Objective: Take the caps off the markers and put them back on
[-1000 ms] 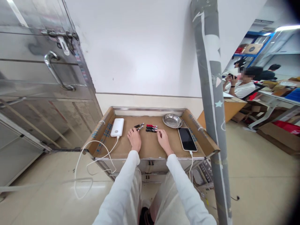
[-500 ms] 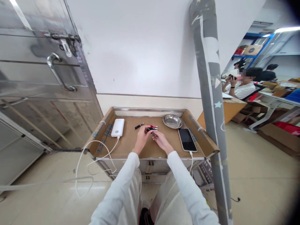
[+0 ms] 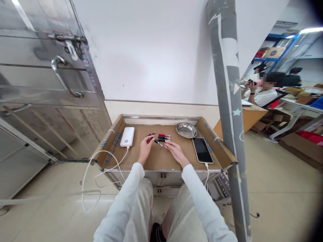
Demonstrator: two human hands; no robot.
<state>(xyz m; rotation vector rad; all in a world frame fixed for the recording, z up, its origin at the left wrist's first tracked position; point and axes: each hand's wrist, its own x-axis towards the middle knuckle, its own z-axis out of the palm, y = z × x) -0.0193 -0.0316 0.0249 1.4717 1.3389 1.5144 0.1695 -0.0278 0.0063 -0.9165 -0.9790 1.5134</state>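
Note:
Pinched between the thumb and fingers of my left hand point(image 3: 145, 149) is a slim black pen point(image 3: 158, 143). It slants down to the right over the cardboard, its silvery end pointing towards my other hand. My right hand point(image 3: 176, 151) has its fingers stretched out, nothing visibly in them, just right of that end. Beyond both hands a red pen point(image 3: 164, 135) lies side by side with a few black pens point(image 3: 164, 138). Another black pen point(image 3: 152, 133) rests apart from them, partly behind my left fingers.
Brown cardboard point(image 3: 136, 158) lines the metal cart top with raised sides. A white power bank point(image 3: 127, 136) with a cable lies left; a round metal dish point(image 3: 186, 130) and a phone point(image 3: 202, 150) lie right. A tall wrapped roll point(image 3: 228, 84) leans beside the cart. People sit farther right.
My hands have moved apart. The left has drawn leftwards with the black pen, and the right has loosened its fingers. The row of pens now shows more fully.

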